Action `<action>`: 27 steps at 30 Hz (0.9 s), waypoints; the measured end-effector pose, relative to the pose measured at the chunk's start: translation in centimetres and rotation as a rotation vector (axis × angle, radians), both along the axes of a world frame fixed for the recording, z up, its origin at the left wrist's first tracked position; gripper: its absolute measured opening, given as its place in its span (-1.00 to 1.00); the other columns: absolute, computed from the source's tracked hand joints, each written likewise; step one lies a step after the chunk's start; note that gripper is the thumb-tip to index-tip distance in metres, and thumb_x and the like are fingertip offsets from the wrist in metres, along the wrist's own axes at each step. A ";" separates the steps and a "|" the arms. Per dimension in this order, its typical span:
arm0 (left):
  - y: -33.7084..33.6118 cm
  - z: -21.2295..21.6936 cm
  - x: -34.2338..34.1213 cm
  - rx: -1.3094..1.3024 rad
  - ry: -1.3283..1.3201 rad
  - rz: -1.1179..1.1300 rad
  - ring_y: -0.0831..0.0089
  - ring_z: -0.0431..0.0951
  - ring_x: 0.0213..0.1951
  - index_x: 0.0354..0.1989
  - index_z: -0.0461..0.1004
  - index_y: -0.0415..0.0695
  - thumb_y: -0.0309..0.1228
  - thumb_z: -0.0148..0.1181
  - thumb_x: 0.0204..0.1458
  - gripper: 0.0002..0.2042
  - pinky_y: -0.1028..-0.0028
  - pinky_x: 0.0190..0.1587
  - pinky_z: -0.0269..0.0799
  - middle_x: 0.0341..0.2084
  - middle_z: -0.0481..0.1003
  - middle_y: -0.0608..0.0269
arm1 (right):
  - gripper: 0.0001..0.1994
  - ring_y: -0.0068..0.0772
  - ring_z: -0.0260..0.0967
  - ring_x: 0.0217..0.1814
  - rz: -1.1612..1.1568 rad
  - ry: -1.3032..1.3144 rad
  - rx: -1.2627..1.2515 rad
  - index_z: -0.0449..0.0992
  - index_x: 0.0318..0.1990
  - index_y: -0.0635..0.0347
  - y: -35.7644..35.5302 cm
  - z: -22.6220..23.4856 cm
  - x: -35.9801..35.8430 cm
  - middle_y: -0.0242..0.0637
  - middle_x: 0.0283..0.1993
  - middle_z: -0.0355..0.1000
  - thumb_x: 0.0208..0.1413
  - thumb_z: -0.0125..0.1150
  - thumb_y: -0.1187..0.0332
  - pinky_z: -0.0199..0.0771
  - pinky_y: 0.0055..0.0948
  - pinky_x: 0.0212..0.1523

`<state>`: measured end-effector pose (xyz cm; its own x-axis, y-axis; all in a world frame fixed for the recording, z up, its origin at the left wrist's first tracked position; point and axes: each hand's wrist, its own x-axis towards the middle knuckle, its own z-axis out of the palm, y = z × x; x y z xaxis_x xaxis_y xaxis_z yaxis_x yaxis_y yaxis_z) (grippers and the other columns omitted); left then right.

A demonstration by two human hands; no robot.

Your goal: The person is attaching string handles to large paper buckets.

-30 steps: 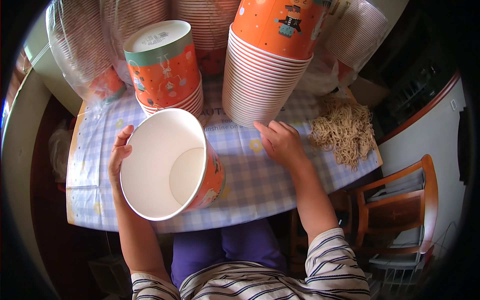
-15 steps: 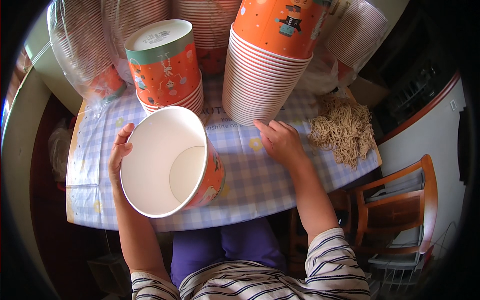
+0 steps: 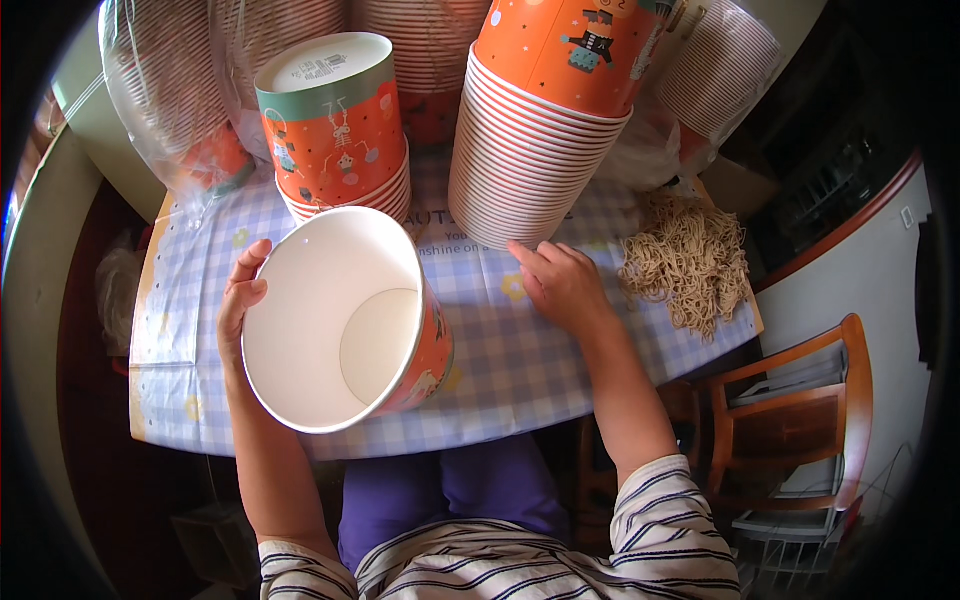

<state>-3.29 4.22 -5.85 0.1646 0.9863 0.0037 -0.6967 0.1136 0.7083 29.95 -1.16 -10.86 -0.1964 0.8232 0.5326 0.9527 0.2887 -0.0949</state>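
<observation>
A large paper bucket (image 3: 300, 300), white inside and orange printed outside, tilts with its mouth toward me over the near left of the table. My left hand (image 3: 244, 295) grips its left side, thumb near the rim and fingers behind the wall. My right hand (image 3: 562, 285) is low at the foot of a tall stack of nested upside-down paper buckets (image 3: 535, 150). Its index finger reaches the lowest rim, thumb apart, with nothing seen in it. A shorter upside-down stack (image 3: 340, 140), with a green band at the top, stands behind the held bucket.
A heap of beige strings (image 3: 690, 260) lies at the table's right end. Plastic-wrapped bucket stacks (image 3: 165, 90) line the back, and another wrapped stack (image 3: 715, 70) leans at the back right. A checked tablecloth (image 3: 510, 370) covers the table. A wooden chair (image 3: 790, 430) stands at the right.
The view has shifted slightly. My left hand still holds the bucket, and my right hand stays at the tall stack's foot.
</observation>
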 end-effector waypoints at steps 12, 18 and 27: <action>0.0 0.1 -0.1 -0.008 -0.010 -0.012 0.22 0.55 -0.29 -0.07 0.34 -0.13 -0.49 0.01 -0.16 -0.63 0.26 -0.24 0.56 -0.31 0.48 0.11 | -0.62 -0.25 0.36 -0.41 0.025 0.003 -0.002 0.51 -0.05 0.06 0.1 -0.1 -0.2 -0.32 -0.47 0.32 -0.12 0.16 0.50 0.43 -0.30 -0.37; -0.1 0.2 0.0 -0.028 -0.032 0.004 0.22 0.56 -0.30 -0.06 0.34 -0.14 -0.50 0.00 -0.16 -0.62 0.26 -0.25 0.56 -0.31 0.48 0.10 | -0.62 -0.26 0.35 -0.41 0.011 -0.002 -0.014 0.51 -0.06 0.06 0.1 -0.2 -0.3 -0.33 -0.46 0.31 -0.14 0.17 0.50 0.43 -0.30 -0.37; 0.2 -0.3 -0.3 -0.008 -0.030 -0.013 0.22 0.56 -0.31 -0.06 0.34 -0.14 -0.50 -0.01 -0.16 -0.62 0.27 -0.26 0.57 -0.32 0.48 0.07 | -0.63 -0.27 0.36 -0.41 0.005 -0.022 -0.008 0.52 -0.06 0.05 0.2 -0.5 -0.2 -0.34 -0.47 0.29 -0.12 0.17 0.48 0.43 -0.30 -0.37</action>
